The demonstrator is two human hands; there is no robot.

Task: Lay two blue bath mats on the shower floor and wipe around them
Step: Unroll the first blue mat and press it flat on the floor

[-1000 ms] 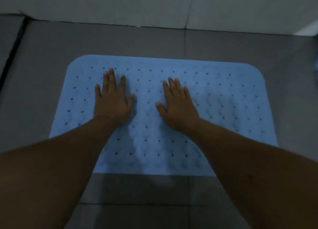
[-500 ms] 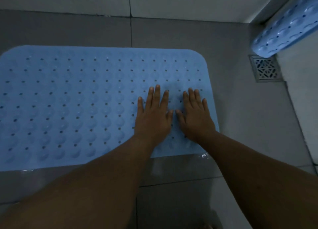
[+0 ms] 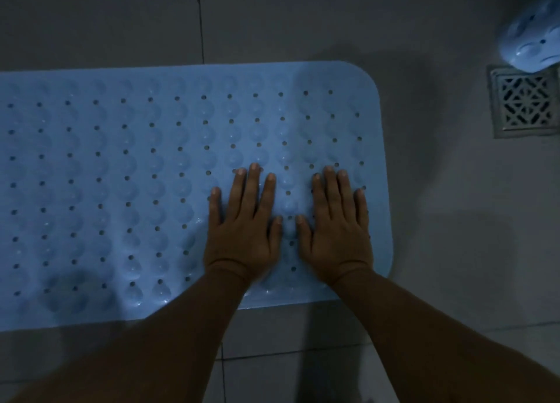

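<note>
A blue bath mat [image 3: 121,175] with rows of small holes and suction bumps lies flat on the grey tiled shower floor [image 3: 454,236]. It runs off the left edge of the view. My left hand [image 3: 242,227] and my right hand [image 3: 336,230] rest palm down side by side on its right end, fingers spread, holding nothing. A second blue mat [image 3: 530,42] shows only as a curled end at the top right corner, above the drain.
A square metal drain grate [image 3: 524,105] sits in the floor at the right, just past the mat's far right corner. Dark grout lines cross the grey tiles. Bare tile lies between the mat's right edge and the drain.
My hands slid from the mat's middle to its right end and now lie a little apart. The view has shifted right and closer, bringing the drain and second mat into sight.
</note>
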